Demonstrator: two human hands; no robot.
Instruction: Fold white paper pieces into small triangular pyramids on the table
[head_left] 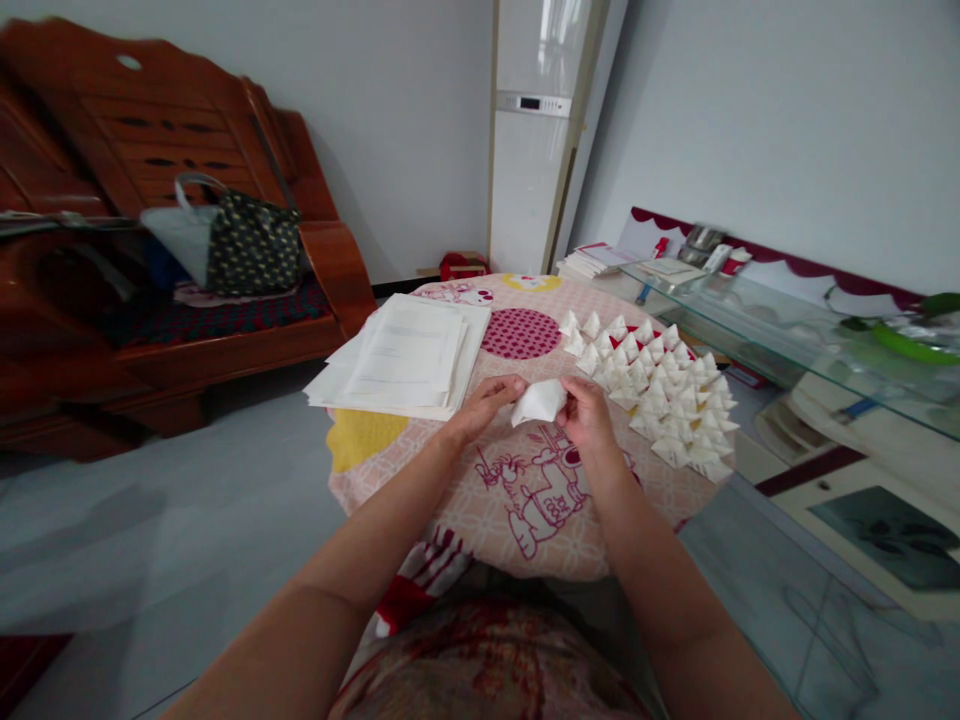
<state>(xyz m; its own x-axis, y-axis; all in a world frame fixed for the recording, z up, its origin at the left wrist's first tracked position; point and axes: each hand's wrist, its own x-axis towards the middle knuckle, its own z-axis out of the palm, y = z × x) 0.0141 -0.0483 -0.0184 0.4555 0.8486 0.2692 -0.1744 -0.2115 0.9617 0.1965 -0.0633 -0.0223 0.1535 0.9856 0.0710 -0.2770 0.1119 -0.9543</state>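
Note:
A partly folded piece of white paper (538, 402) is held up over the round table, between my two hands. My left hand (487, 400) pinches its left edge with thumb and fingers. At the opposite edge, the fingers of my right hand (587, 408) are closed on the same paper. To the left lies a stack of white paper sheets (409, 350), some with faint print. On the right side of the table stand rows of small folded paper boats (652, 380), several of them, close together.
A patterned pink cloth (450, 490) covers the table. Along the right runs a glass-topped cabinet (810, 330) with papers and a green bowl (919, 342). A wooden sofa (172, 110) with bags (255, 245) is at the left. A tall air conditioner (531, 170) stands behind.

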